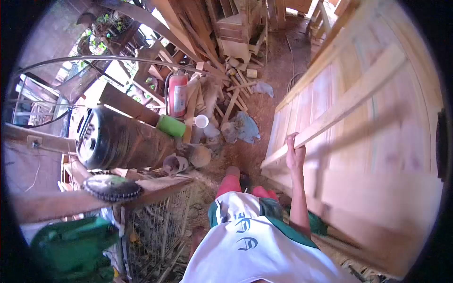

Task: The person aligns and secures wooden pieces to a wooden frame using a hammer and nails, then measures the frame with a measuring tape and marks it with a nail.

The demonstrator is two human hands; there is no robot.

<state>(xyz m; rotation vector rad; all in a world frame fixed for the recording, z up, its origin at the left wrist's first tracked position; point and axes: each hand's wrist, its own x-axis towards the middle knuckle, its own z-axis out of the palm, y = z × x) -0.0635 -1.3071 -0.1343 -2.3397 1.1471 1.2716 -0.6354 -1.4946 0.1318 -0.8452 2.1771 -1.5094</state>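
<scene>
My right hand [294, 153] is closed around a long, pale wooden batten [349, 101] near its lower end. The batten slants up to the right across a large panel of joined boards [377, 137], casting a shadow on it. Whether it touches the panel along its length I cannot tell. The panel leans at my right side and shows bands of light and reddish wood. My left hand cannot be made out; only a dark sliver, perhaps of my arm, shows beside my white shirt [245, 247].
To the left are a black drum [122, 141], a toothed disc [112, 187] on a beam, and a wire-mesh cage [158, 226]. A red fire extinguisher [178, 94], a green container [171, 126] and a white cup [201, 121] stand beyond. Wood scraps and plastic bags [246, 127] litter the floor ahead.
</scene>
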